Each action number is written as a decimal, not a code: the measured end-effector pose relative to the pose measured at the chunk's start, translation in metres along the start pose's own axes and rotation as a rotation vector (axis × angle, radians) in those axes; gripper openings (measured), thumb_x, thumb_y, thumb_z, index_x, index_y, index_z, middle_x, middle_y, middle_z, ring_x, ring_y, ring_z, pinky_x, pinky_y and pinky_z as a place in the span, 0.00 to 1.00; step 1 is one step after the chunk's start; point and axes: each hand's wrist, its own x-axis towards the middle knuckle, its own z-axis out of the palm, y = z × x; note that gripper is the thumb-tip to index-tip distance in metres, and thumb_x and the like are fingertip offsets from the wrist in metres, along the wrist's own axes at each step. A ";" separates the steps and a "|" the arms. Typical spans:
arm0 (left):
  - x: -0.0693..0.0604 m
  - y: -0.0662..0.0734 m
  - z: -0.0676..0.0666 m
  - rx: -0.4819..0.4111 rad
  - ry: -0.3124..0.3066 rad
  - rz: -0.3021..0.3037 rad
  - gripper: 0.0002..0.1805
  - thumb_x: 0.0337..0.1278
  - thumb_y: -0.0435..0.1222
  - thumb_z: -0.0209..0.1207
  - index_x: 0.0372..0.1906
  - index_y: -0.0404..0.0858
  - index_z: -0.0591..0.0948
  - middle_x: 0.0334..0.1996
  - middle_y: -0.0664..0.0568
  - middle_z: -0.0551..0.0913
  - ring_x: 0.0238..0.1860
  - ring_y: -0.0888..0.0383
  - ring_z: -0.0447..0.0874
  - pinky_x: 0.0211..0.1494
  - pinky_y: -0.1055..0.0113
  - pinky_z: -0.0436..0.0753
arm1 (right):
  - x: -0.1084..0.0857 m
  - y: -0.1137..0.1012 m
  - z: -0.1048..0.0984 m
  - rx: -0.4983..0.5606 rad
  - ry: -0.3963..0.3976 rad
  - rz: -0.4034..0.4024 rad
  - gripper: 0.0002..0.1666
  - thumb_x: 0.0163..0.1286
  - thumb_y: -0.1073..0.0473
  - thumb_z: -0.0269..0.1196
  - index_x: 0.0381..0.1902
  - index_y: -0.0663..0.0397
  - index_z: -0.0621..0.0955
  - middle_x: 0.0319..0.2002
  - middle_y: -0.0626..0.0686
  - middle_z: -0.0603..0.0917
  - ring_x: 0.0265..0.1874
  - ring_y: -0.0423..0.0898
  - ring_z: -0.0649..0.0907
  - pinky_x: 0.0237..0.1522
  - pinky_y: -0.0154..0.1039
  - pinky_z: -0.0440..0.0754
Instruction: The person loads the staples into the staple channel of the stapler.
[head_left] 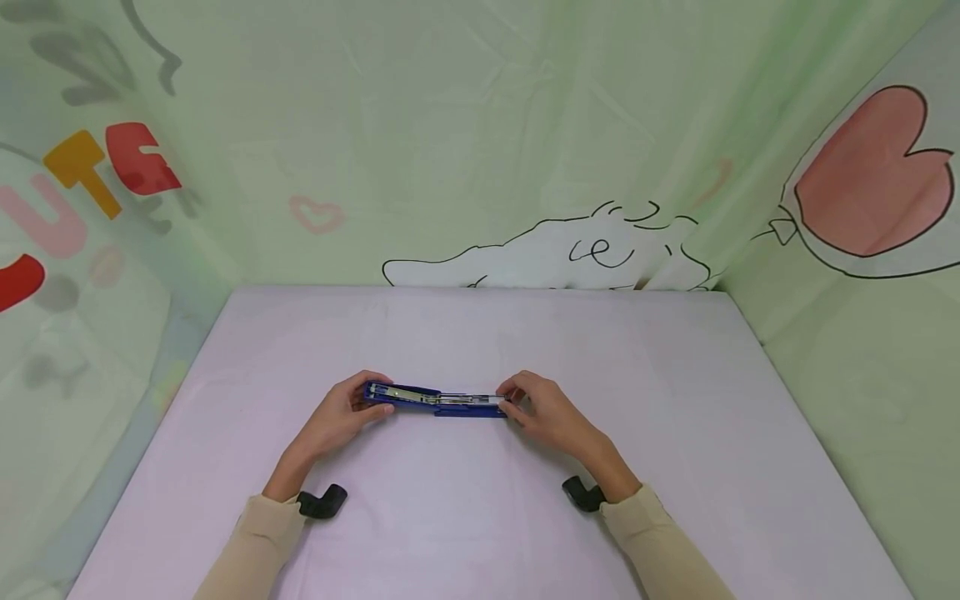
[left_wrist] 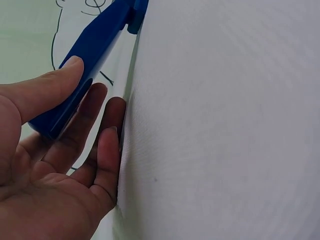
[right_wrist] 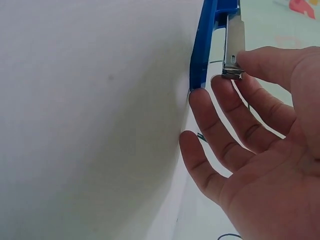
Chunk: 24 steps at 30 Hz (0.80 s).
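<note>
A blue stapler (head_left: pixel 468 411) lies opened out wide near the middle of the table, its metal magazine exposed. At its left end, my left hand (head_left: pixel 339 419) grips the blue top cover; in the left wrist view the thumb presses on the cover (left_wrist: pixel 102 37) with fingers behind it. My right hand (head_left: pixel 551 414) pinches the end of the metal magazine (right_wrist: pixel 234 45) between thumb and fingers in the right wrist view. Beside the magazine, the blue base (right_wrist: pixel 202 50) reaches down to a fingertip of that hand.
A pale cloth covers the table (head_left: pixel 465 517). Behind it hangs a light green curtain (head_left: pixel 450 125) with printed drawings, and similar fabric stands at both sides. Each wrist carries a black device, the left one (head_left: pixel 322 502) and the right one (head_left: pixel 583 494).
</note>
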 end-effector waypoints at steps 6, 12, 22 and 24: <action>-0.001 0.001 0.000 -0.019 0.001 0.018 0.23 0.69 0.35 0.69 0.64 0.37 0.79 0.59 0.36 0.85 0.52 0.53 0.86 0.48 0.73 0.81 | 0.000 0.002 -0.001 0.011 -0.005 -0.008 0.09 0.74 0.64 0.69 0.51 0.56 0.85 0.48 0.51 0.88 0.45 0.44 0.85 0.51 0.42 0.85; -0.002 0.002 0.000 -0.031 0.001 0.012 0.22 0.69 0.35 0.69 0.64 0.37 0.79 0.59 0.36 0.86 0.53 0.52 0.86 0.49 0.74 0.81 | 0.000 0.004 0.000 0.013 -0.008 0.005 0.10 0.74 0.63 0.69 0.51 0.56 0.85 0.47 0.51 0.88 0.44 0.42 0.84 0.49 0.39 0.84; -0.001 0.004 0.001 -0.024 0.001 0.016 0.21 0.69 0.34 0.68 0.63 0.36 0.79 0.60 0.35 0.85 0.54 0.52 0.86 0.49 0.73 0.81 | 0.000 0.005 0.000 0.037 -0.022 0.047 0.12 0.73 0.63 0.71 0.53 0.56 0.86 0.46 0.50 0.88 0.45 0.43 0.84 0.52 0.42 0.84; -0.001 0.005 0.002 -0.028 0.000 0.016 0.21 0.69 0.34 0.68 0.63 0.36 0.79 0.60 0.35 0.85 0.54 0.52 0.86 0.50 0.73 0.80 | 0.000 0.005 0.000 0.036 -0.023 0.050 0.13 0.72 0.63 0.71 0.53 0.56 0.86 0.46 0.50 0.88 0.45 0.43 0.84 0.53 0.43 0.84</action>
